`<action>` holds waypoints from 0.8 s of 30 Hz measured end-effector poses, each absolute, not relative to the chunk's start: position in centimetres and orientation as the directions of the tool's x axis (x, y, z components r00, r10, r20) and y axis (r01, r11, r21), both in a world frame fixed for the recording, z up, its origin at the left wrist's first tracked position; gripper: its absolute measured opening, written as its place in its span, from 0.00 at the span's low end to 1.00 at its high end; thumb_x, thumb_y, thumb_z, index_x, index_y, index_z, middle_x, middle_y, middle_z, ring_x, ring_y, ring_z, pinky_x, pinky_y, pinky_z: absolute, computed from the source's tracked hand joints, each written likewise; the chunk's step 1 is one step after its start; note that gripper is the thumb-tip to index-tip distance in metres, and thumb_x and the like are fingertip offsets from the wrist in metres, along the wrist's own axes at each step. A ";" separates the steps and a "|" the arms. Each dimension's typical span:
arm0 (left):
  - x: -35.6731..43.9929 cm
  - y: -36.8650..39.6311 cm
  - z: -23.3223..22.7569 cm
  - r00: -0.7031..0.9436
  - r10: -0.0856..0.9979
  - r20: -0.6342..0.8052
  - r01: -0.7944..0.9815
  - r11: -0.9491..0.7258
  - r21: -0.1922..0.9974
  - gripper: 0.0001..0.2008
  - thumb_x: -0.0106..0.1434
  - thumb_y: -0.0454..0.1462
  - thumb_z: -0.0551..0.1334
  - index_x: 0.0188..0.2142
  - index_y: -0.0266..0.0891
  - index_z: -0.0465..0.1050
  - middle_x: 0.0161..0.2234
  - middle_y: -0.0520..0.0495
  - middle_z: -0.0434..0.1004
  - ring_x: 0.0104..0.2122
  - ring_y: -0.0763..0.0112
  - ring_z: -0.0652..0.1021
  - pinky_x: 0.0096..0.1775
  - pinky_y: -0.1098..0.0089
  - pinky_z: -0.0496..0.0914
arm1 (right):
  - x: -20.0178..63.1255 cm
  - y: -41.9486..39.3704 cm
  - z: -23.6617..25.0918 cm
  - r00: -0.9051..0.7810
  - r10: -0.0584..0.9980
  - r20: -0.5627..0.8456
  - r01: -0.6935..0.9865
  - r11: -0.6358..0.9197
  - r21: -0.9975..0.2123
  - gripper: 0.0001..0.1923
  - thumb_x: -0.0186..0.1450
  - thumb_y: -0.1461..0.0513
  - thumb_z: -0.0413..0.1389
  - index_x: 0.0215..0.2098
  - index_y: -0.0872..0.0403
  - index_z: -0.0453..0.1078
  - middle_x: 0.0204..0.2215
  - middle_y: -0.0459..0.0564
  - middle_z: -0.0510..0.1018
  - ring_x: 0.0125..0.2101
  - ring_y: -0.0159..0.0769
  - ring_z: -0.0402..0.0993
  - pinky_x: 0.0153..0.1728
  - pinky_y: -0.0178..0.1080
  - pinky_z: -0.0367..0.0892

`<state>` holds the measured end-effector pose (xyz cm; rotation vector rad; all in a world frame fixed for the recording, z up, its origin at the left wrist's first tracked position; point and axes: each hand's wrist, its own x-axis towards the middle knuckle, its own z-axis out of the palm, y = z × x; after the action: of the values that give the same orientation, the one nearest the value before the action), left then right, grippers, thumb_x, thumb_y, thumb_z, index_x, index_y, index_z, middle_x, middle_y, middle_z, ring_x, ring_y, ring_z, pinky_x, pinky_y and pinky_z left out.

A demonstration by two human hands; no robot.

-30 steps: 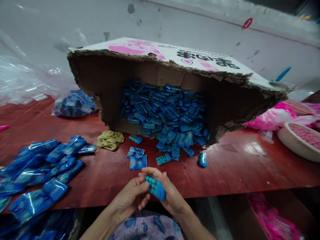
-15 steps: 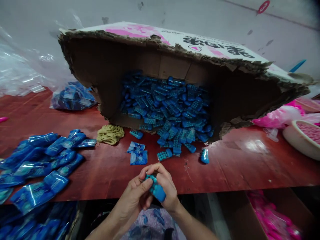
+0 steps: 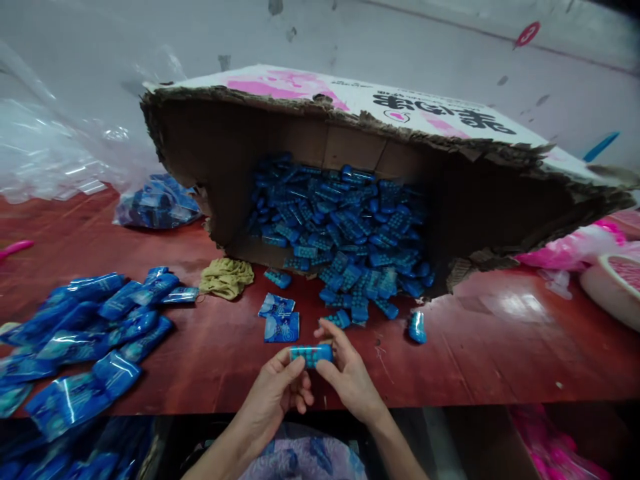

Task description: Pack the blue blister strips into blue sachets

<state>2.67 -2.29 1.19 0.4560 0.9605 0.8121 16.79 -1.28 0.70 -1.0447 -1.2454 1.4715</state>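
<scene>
Closest to me, the person's patterned purple-and-blue garment (image 3: pixel 305 457) shows under the forearms. Below the tabletop, blue packets (image 3: pixel 75 453) fill the space on the left, and pink packets (image 3: pixel 550 443) lie on the right. Both bare hands meet over the table's near edge around one blue bead pack (image 3: pixel 311 355), which is held almost level. The left hand (image 3: pixel 275 383) pinches its clear, beaded end between thumb and fingers; the right hand (image 3: pixel 353 380) grips the plain blue end, thumb in front, with a finger lifted away.

On the red table (image 3: pixel 475 360), a pile of shiny blue pouches (image 3: pixel 100 333) spreads to the left. Two flat blue sachets (image 3: pixel 281 328) overlap just beyond the hands, and a lone blue pack (image 3: pixel 417 328) lies off to the right. A crumpled yellow-green cloth (image 3: pixel 226 279) sits near the pouches. Farther back, a torn-edged cardboard box (image 3: pixel 185 133) opens toward the person, a heap of similar packs (image 3: pixel 340 227) spilling from it. A clear bag of blue items (image 3: pixel 157 200) stands left of it; a pale bowl (image 3: pixel 607 297) of pink bits stands right. Behind rises a stained wall (image 3: pixel 400 27).
</scene>
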 end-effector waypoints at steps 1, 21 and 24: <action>2.7 -2.4 0.7 0.325 0.765 -0.556 -0.335 0.643 0.689 0.15 0.52 0.44 0.61 0.36 0.37 0.64 0.18 0.53 0.70 0.15 0.75 0.72 0.17 0.77 0.61 | 17.2 -1.2 0.2 -0.222 0.972 -0.074 -0.028 -0.082 -0.996 0.23 0.59 0.55 0.55 0.52 0.48 0.61 0.43 0.49 0.69 0.40 0.35 0.67 0.42 0.39 0.62; -3.9 0.5 -2.5 -0.060 0.979 0.196 0.791 -0.073 0.607 0.14 0.59 0.41 0.52 0.39 0.40 0.72 0.33 0.42 0.75 0.37 0.59 0.74 0.41 0.63 0.65 | 10.8 1.7 -1.4 -0.179 0.938 0.296 0.923 0.264 -0.279 0.09 0.63 0.66 0.50 0.34 0.48 0.71 0.30 0.50 0.72 0.33 0.40 0.62 0.31 0.39 0.54; -4.0 0.1 -2.5 -0.069 0.985 0.158 0.705 -0.064 0.706 0.13 0.59 0.41 0.52 0.39 0.40 0.71 0.35 0.42 0.76 0.37 0.61 0.74 0.42 0.63 0.65 | 9.9 2.2 -2.9 -0.176 0.937 0.302 0.935 0.255 -0.247 0.08 0.63 0.66 0.50 0.31 0.49 0.70 0.29 0.48 0.72 0.32 0.39 0.61 0.32 0.39 0.53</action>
<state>-3.95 0.13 -2.49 1.8044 1.8098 0.9250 9.92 2.23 -2.94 -1.7073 -2.1442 0.0081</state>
